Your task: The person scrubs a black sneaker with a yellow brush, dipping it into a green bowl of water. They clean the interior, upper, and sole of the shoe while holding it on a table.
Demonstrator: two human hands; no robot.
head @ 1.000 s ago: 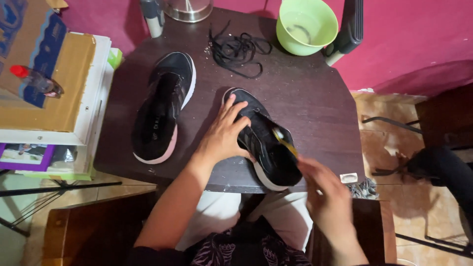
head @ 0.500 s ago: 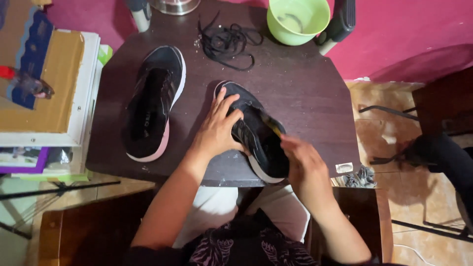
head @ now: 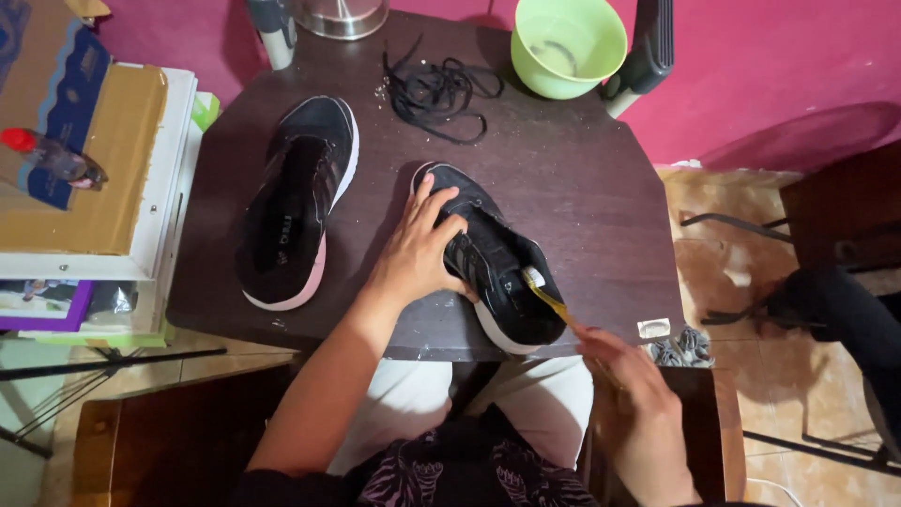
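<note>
My left hand [head: 418, 252] lies flat on the front of a black sneaker [head: 502, 272] with a white sole, pressing it to the dark table [head: 563, 178]. A yellow toothbrush [head: 546, 296] is gripped by my right hand [head: 633, 394] near the table's front edge, with its bristle head touching the heel opening of that sneaker. A second black sneaker [head: 296, 202] with a pinkish-white sole lies to the left, untouched. Loose black laces [head: 436, 94] lie at the back of the table.
A green bowl [head: 568, 45] stands at the back right beside a black brush handle [head: 648, 47]. A metal pot [head: 343, 14] and a grey bottle [head: 272, 28] are at the back. Cardboard boxes [head: 84, 169] sit stacked on the left. A dark chair [head: 826, 310] stands on the right.
My right hand has drawn back toward me from over the sneaker's heel, so the toothbrush now shows at the heel opening. My left hand stays on the sneaker.
</note>
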